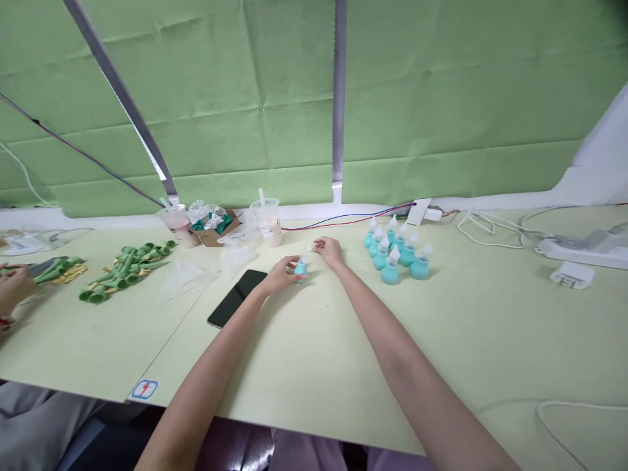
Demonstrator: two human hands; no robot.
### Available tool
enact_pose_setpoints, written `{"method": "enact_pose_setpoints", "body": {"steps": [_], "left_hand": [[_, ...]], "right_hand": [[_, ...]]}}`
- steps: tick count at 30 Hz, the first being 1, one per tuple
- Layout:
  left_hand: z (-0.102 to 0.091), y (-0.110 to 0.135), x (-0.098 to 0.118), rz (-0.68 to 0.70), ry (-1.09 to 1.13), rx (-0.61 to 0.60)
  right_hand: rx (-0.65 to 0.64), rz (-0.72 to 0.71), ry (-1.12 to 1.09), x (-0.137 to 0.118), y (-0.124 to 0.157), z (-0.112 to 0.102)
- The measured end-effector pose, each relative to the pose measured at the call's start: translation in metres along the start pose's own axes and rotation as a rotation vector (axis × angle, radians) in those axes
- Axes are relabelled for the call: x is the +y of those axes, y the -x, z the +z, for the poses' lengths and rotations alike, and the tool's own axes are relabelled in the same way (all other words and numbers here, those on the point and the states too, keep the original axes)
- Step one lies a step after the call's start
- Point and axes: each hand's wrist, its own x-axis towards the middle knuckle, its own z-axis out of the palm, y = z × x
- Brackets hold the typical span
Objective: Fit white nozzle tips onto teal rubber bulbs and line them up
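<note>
Left hand (280,275) grasps a turquoise bottle (301,268), seemingly to steady it; right hand (330,249) pinches a white piece (311,248)

Head view over near side of table (294,366), facing forward-down toward green backdrop (441,98)

A small, round-bellied turquoise bottle (301,268) with a pale translucent top is upright, slightly left of the scene's middle. Just beyond it, to the far right, is a tiny whitish piece (311,248), its shape too small to tell.
</note>
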Motion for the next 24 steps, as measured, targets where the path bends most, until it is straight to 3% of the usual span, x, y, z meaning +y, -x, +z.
{"method": "enact_pose_setpoints", "body": {"steps": [8,13,15,17,20,24], "left_hand": [[0.008,0.001,0.01,-0.022,0.29,-0.079],[0.016,-0.01,0.011,-0.01,0.372,0.116],[0.02,-0.017,0.013,-0.033,0.393,0.175],[0.027,-0.022,0.016,-0.034,0.412,0.203],[0.037,-0.021,0.017,-0.012,0.398,0.191],[0.041,-0.011,0.014,-0.004,0.313,0.202]], "right_hand": [[-0.007,-0.022,-0.017,0.0,0.002,-0.004],[0.084,-0.048,0.01,-0.011,0.018,-0.012],[0.172,-0.132,0.052,-0.019,0.033,-0.018],[0.237,-0.31,0.128,-0.027,0.05,-0.024],[0.209,-0.48,0.25,-0.037,0.07,-0.028],[0.151,-0.559,0.405,-0.042,0.079,-0.026]]}}
